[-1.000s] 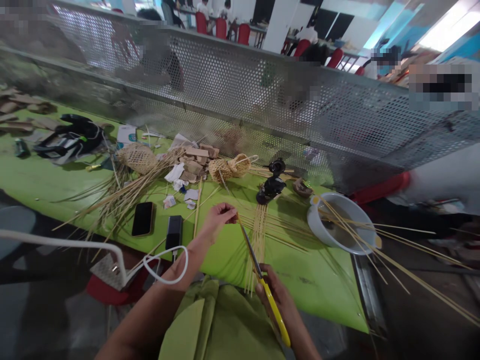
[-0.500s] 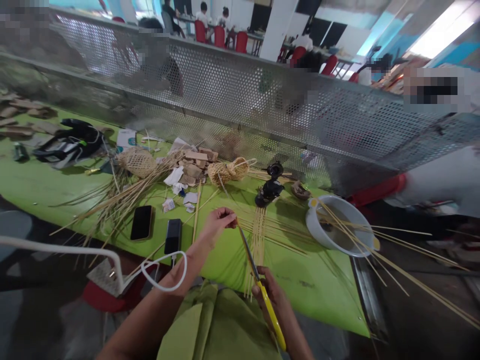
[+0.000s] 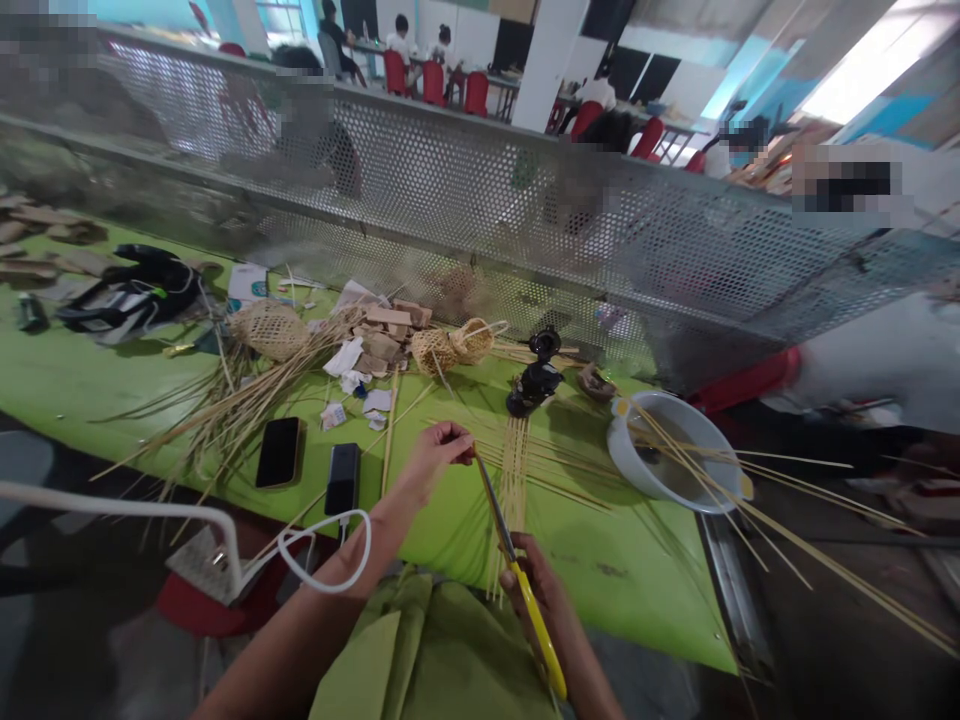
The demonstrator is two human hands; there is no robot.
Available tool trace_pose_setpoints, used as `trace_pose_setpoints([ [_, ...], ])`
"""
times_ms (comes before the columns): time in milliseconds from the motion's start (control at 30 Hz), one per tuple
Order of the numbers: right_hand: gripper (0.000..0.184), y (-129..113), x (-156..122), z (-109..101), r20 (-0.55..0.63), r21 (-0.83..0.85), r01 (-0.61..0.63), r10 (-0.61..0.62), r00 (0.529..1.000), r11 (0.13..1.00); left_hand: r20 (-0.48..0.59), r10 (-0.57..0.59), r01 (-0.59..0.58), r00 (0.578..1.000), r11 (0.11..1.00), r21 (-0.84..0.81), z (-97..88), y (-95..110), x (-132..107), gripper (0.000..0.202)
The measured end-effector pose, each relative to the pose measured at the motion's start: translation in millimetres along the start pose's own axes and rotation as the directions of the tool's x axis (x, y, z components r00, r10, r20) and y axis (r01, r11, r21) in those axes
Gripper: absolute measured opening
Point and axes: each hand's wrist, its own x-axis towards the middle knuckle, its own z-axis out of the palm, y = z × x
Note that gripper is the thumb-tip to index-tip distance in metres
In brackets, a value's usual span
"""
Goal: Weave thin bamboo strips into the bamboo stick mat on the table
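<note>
My right hand (image 3: 541,592) grips yellow-handled scissors (image 3: 517,570) low at centre, the blades pointing up and left. My left hand (image 3: 435,455) pinches a thin bamboo strip right at the blade tips, above the green table (image 3: 637,570). A row of parallel bamboo strips (image 3: 514,480) lies just right of the blades, pinned at its far end under a black clamp-like object (image 3: 534,380).
A white bowl (image 3: 671,450) with long strips sticking out stands at the right. A phone (image 3: 277,452), a power bank (image 3: 343,478) with white cable, small woven baskets (image 3: 450,345), wood scraps and loose strips lie to the left. A perforated metal screen (image 3: 480,200) backs the table.
Both hands stay at the strip and scissors with almost no shift. The view has tilted slightly, so everything sits a little lower and to the left.
</note>
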Motion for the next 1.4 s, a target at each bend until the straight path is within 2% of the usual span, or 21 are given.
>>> trace_pose_setpoints([
  [167,0.046,-9,-1,-3,0.004,-0.057,0.071,-0.070,0.998,0.996,0.016,-0.021,0.021,1.000,1.000,0.016,0.7,-1,1,0.038],
  [267,0.045,-9,-1,0,-0.040,-0.020,0.041,-0.041,0.998,0.999,0.019,-0.013,0.013,1.000,1.000,0.020,1.2,-2,1,0.038],
  [433,0.044,-2,0,4,-0.005,0.072,-0.031,0.031,0.999,0.997,0.008,-0.021,0.021,1.000,1.000,0.008,1.8,-5,2,0.038],
  [767,0.041,-20,1,-2,-0.051,-0.055,0.052,-0.055,0.997,0.997,0.046,-0.009,0.006,0.999,0.999,0.048,5.6,-3,-3,0.031],
  [900,0.038,-14,5,-1,-0.091,0.018,0.021,-0.019,0.996,1.000,0.038,-0.040,0.039,0.998,0.999,0.033,6.5,-3,-2,0.028],
  [1033,0.037,-8,6,-1,-0.074,0.081,-0.030,0.036,0.997,0.996,0.041,-0.056,0.055,0.998,0.998,0.020,6.9,-1,-2,0.023],
  [1267,0.039,-16,2,-1,-0.107,-0.040,0.002,-0.006,0.994,0.999,0.058,-0.073,0.071,0.996,0.997,0.038,9.4,-1,-3,0.027],
  [1400,0.039,-17,4,2,-0.121,-0.038,0.026,-0.031,0.992,0.999,0.044,-0.069,0.067,0.997,0.996,0.059,9.5,-2,-4,0.027],
])
